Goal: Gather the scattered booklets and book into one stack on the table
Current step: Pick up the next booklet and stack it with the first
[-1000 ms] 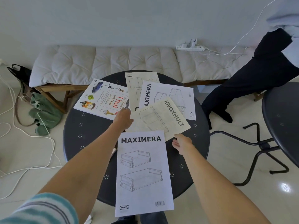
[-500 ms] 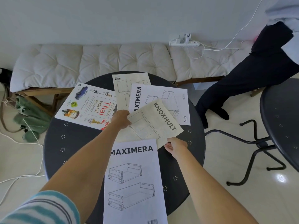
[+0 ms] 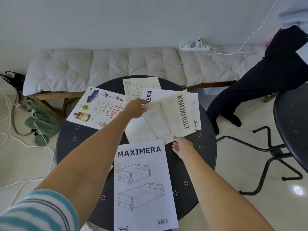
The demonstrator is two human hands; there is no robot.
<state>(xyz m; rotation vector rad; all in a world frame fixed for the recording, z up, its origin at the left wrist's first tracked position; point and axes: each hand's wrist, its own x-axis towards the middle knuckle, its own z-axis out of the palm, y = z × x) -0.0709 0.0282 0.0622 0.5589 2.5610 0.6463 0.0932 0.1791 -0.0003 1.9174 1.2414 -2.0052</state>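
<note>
Left hand pinched the KNOXHULT booklet at its far-left corner; right hand met its near edge, grip unclear.

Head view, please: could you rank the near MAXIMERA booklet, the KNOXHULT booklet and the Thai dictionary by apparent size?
1. near MAXIMERA booklet, though nearest the camera.
2. KNOXHULT booklet.
3. Thai dictionary, one corner covered.
</note>
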